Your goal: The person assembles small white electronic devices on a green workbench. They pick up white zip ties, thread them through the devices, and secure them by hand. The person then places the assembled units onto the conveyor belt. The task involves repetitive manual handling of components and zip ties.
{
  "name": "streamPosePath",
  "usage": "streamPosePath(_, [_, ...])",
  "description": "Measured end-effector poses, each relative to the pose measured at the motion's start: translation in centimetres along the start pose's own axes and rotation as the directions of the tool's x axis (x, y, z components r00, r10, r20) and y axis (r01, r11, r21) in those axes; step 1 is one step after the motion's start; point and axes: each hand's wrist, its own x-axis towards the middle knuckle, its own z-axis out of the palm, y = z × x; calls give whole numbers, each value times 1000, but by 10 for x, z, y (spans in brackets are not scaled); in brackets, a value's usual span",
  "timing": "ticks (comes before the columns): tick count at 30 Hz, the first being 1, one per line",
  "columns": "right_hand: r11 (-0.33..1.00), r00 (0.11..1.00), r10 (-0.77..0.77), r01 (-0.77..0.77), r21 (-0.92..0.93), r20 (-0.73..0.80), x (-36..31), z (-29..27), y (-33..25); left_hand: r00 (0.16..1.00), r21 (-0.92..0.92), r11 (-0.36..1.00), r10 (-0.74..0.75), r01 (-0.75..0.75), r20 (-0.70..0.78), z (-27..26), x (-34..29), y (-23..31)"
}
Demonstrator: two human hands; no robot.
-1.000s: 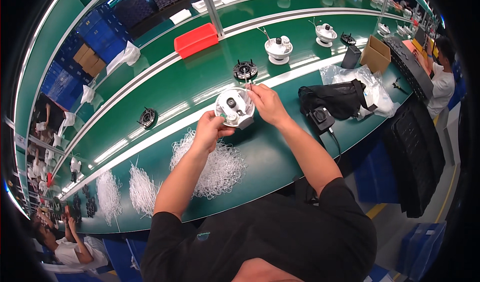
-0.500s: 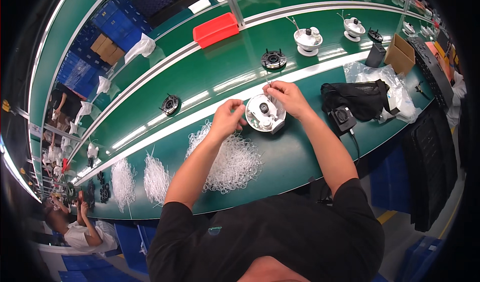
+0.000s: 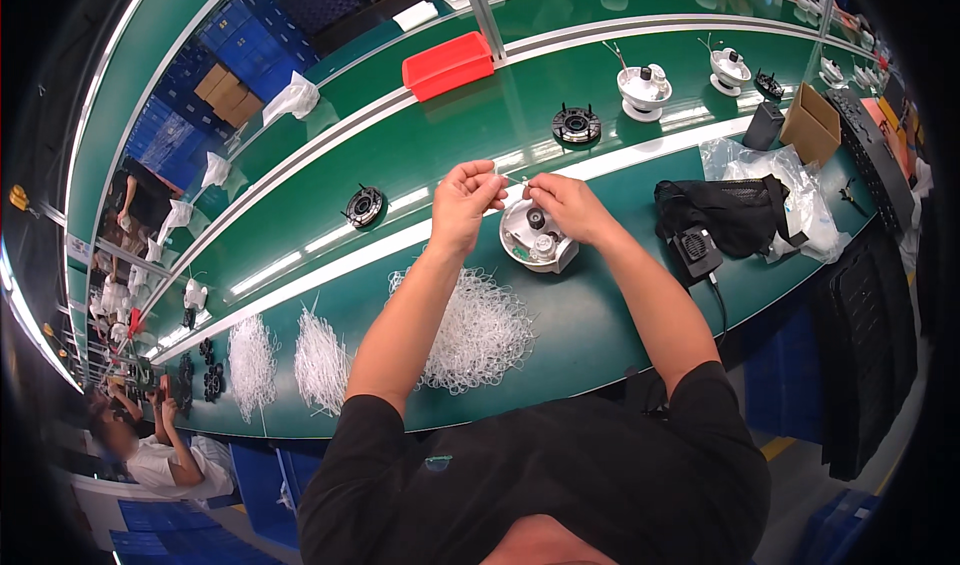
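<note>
At mid-frame, the left hand (image 3: 468, 208) and right hand (image 3: 566, 208) pinch what looks like a thin strand (image 3: 514, 180) above the white housing (image 3: 514, 237), seemingly at wire work calling for a steady, fine grip.

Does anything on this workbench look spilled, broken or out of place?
Nothing looks clearly broken or spilled. Mildly untidy: crumpled clear plastic bunched by the black bag on the right. The white strands look tangled, but lie in distinct heaps.
</note>
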Motion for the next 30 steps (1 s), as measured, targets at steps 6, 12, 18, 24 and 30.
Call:
streamPosePath(6, [999,999,42,-43,24,19,0,-5,-4,994,-14,1000,-24,26,110,4,0,-6])
streamPosePath(12, [985,995,-89,93,-146,34,2,-5,3,981,228,973,-75,33,179,9,3,-10])
streamPosePath(18, [977,999,32,-29,210,-12,-3,-5,-1,991,460,888,-60,-1,118,12,5,-17])
streamPosePath(24, [964,999,31,-19,266,-41,-4,0,8,990,683,725,-13,-86,138,15,2,-18])
streamPosePath(30, [815,956,249,-122,566,-153,4,7,13,917,831,388,179,-398,355,19,-1,-16])
